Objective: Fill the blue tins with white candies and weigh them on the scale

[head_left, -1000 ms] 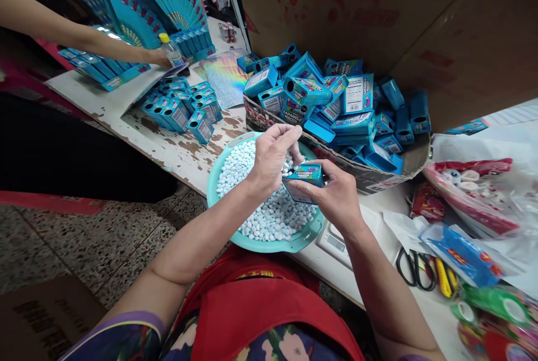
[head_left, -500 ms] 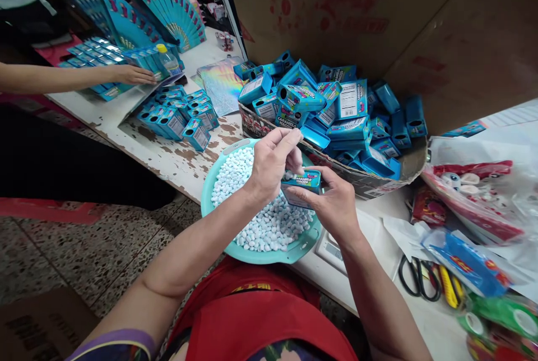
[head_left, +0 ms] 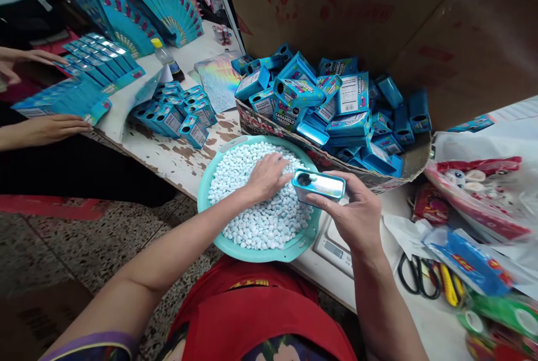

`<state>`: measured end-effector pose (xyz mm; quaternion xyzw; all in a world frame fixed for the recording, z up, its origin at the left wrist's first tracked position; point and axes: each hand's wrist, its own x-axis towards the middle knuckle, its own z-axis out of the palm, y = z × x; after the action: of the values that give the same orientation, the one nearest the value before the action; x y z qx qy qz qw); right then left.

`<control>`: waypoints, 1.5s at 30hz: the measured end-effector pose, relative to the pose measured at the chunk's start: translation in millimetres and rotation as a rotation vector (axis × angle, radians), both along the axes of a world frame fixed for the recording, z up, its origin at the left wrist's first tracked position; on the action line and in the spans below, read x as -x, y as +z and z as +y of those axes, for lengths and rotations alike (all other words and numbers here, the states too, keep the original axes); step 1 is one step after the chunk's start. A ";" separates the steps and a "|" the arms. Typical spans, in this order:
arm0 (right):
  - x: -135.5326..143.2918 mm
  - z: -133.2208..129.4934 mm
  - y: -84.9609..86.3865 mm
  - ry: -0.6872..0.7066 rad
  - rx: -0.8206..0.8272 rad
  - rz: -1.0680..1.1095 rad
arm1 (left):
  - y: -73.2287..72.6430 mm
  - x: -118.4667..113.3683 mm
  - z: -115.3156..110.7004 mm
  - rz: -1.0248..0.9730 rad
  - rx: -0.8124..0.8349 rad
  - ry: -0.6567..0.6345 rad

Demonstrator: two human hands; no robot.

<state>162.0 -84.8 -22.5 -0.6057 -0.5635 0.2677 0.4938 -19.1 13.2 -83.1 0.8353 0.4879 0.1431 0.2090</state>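
Note:
My left hand (head_left: pixel 268 176) is down among small white candies (head_left: pixel 260 232) in a round turquoise basin (head_left: pixel 205 204), its fingers apart and their tips partly hidden by the candies. Beside it, at the basin's right rim, my right hand (head_left: pixel 357 204) grips a small blue candy box (head_left: pixel 325 184) by its right end. A dark round hole shows in the box's shiny top, with one white candy lying next to it. Behind the basin, a low cardboard tray (head_left: pixel 361 173) is heaped with similar blue candy boxes (head_left: pixel 298 92).
A white scale (head_left: pixel 334 246) lies right of the basin, with scissors (head_left: pixel 418 277), a yellow cutter (head_left: pixel 451 285) and tape rolls (head_left: pixel 473 322) beyond. More boxes (head_left: pixel 172 114) stand in rows on the left. A co-worker's hands (head_left: pixel 54 128) touch blue packs at far left; a bottle (head_left: pixel 166 58) stands there.
My left hand has dropped from above the box into the candies. My right hand has moved right and tilted the box so its holed top shows. The co-worker's arm has drawn back left.

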 end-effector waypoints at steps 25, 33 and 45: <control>32.4 4.4 2.8 0.130 0.162 -0.152 | 86.7 -10.3 -26.8 -1.658 0.822 0.526; 36.8 10.0 -0.3 0.097 0.075 -0.198 | 80.5 -11.2 -21.3 -1.607 0.655 0.502; 35.4 12.8 4.0 0.130 0.057 -0.252 | 81.1 -16.7 -23.5 -1.505 0.571 0.425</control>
<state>126.6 -72.0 -18.5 -0.6105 -0.6512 0.2369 0.3835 -2.4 -10.3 -2.0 0.3214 0.3824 0.5704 0.6520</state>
